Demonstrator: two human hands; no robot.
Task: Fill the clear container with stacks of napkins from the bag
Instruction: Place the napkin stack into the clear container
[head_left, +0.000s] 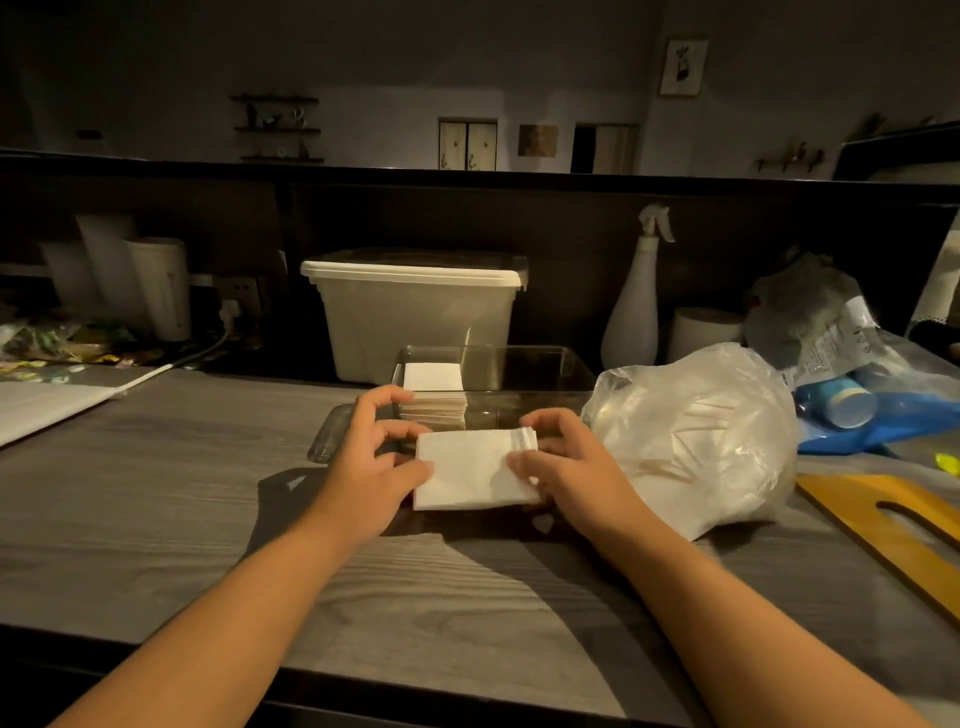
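Both hands hold a napkin stack (467, 475) at 6 o'clock from the clear container (535, 364); whether it rests on the grey table (156, 493) is unclear. Left hand (371, 460) pinches the left edge, thumb and curled fingers narrow. Right hand (569, 470) grips the right edge, thumb on top, fingers curled behind. A loaded stack (434, 387) sits in the container's left part. Plastic bag (691, 431) lies at 3 o'clock, just beside the right hand. White lidded bin (415, 317) stands at 12 o'clock behind the container, spray bottle (631, 317) at 1 o'clock.

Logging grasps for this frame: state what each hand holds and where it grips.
One stack of napkins: the left hand pinches its left edge, the right hand grips its right edge.
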